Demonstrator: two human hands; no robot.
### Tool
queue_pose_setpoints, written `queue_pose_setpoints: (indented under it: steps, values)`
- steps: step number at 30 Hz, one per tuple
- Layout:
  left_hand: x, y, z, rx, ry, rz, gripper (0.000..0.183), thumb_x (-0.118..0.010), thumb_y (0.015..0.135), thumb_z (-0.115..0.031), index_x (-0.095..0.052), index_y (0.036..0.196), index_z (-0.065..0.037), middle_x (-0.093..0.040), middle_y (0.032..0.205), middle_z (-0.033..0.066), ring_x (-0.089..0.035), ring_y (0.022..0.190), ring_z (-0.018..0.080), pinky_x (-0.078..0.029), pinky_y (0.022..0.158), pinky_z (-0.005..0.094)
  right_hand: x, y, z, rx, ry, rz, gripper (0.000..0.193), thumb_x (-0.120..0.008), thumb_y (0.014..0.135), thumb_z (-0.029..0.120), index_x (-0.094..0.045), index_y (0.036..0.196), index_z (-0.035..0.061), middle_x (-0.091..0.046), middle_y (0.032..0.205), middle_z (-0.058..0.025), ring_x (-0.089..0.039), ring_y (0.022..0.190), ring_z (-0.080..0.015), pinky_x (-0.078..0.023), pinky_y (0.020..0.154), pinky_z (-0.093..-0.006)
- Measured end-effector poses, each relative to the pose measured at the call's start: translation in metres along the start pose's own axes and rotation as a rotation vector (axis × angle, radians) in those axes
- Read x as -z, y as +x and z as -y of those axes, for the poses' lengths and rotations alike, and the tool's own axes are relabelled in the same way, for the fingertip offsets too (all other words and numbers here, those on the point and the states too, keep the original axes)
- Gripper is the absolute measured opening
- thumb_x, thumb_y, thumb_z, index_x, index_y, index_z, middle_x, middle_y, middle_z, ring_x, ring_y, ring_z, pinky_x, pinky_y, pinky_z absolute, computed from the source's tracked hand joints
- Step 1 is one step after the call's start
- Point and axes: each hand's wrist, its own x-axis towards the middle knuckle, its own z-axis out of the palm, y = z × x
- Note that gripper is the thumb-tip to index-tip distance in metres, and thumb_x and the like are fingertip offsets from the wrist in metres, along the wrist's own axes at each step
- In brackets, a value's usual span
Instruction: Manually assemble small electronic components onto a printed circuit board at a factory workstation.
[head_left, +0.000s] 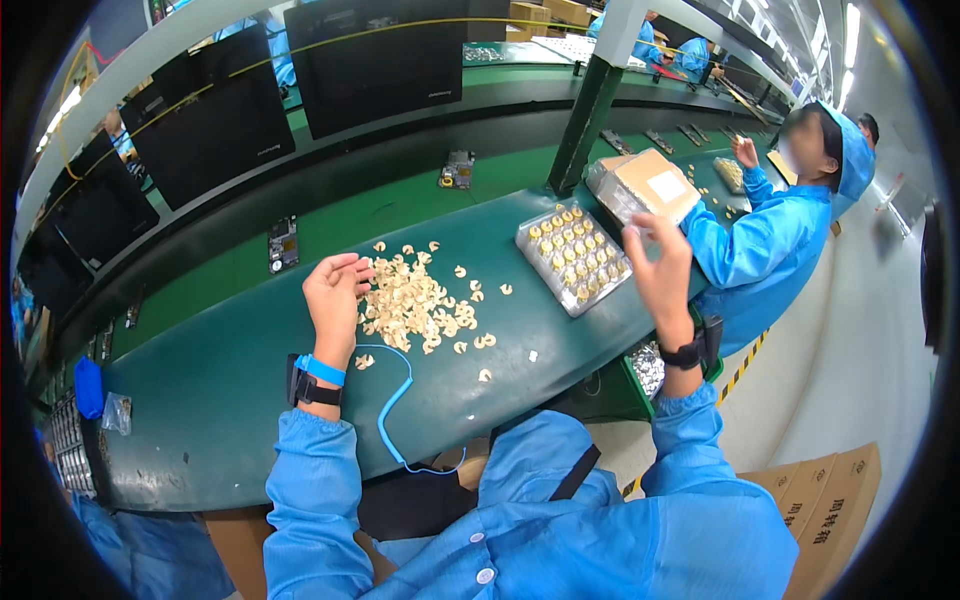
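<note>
My left hand (336,292) is at the left edge of a loose pile of small cream C-shaped pieces (405,305) on the green bench. Its fingers are loosely bent and apart, and I see nothing held in them. My right hand (662,270) is raised by the right edge of a clear plastic tray (556,287), with thumb and forefinger brought close together. Whatever may be between those fingertips is too small to make out. Rows of round yellowish parts (578,252) fill the tray. A blue wrist strap (320,371) with a coiled cord (388,410) is on my left wrist.
Behind the green bench (230,370) runs a lower green line carrying circuit assemblies (457,170). A cardboard box (650,185) and a green post (588,120) stand beyond the tray. A co-worker in blue (770,240) sits at the right. A green bin (640,385) hangs below the edge.
</note>
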Motion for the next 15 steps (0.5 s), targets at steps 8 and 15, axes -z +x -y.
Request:
queue_pose_setpoints:
  steps: [8,15]
  values:
    - [0.0,0.003,0.013,0.0,-0.022,0.026,0.019,-0.054,0.099,-0.001,-0.063,0.115,0.007,-0.073,0.107,0.0169,-0.073,0.088,0.0193,-0.058,0.071,0.0261,-0.056,-0.091,0.011,0.105,-0.268,0.216,0.065,-0.075,0.089,0.03,-0.053,0.143,0.0017,-0.047,0.152,-0.0228,-0.039,0.143,-0.0449,-0.028,0.119,-0.0538]
    - [0.003,0.005,0.009,-0.004,-0.044,-0.005,0.02,-0.053,0.099,0.001,-0.062,0.116,0.008,-0.072,0.106,0.0171,-0.073,0.084,0.0189,-0.057,0.067,0.0258,-0.053,-0.095,0.009,0.129,-0.235,0.164,0.054,-0.074,0.09,0.022,-0.058,0.139,0.0054,-0.05,0.149,-0.0201,-0.042,0.141,-0.043,-0.032,0.117,-0.0519]
